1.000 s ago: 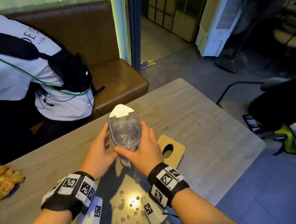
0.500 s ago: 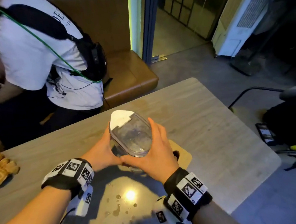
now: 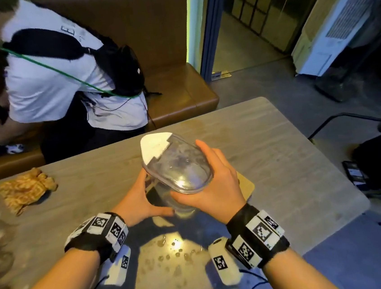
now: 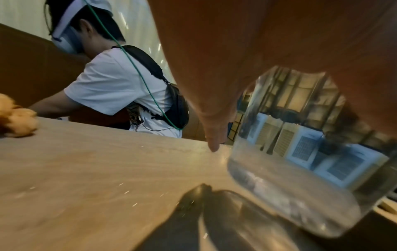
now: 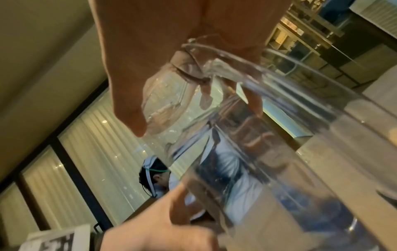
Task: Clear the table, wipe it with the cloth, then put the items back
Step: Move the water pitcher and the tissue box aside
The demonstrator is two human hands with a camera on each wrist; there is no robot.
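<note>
Table [image 3: 280, 158], grey with a wood-grain top, runs across the head view, with water droplets [image 3: 173, 254] glinting on its near edge. Beyond the table's far edge, a person in a white shirt [image 3: 56, 87] with a black sling bag bends over a brown bench [image 3: 174, 92]. Above the middle of the table, a clear plastic pitcher [image 3: 178, 171] with a white spout lid is tilted toward the table's far left; it appears to hold clear water, though the level cannot be told. Its base hangs clear of the tabletop in the left wrist view. Right hand [image 3: 217, 188] curls around the pitcher near its rim. Left hand [image 3: 136, 199] cups its lower side, fingers wrapped on it. Partly hidden under the pitcher lies a wooden coaster [image 3: 245, 185]. Crumpled at the table's far left corner sits an orange patterned cloth [image 3: 25, 190].
</note>
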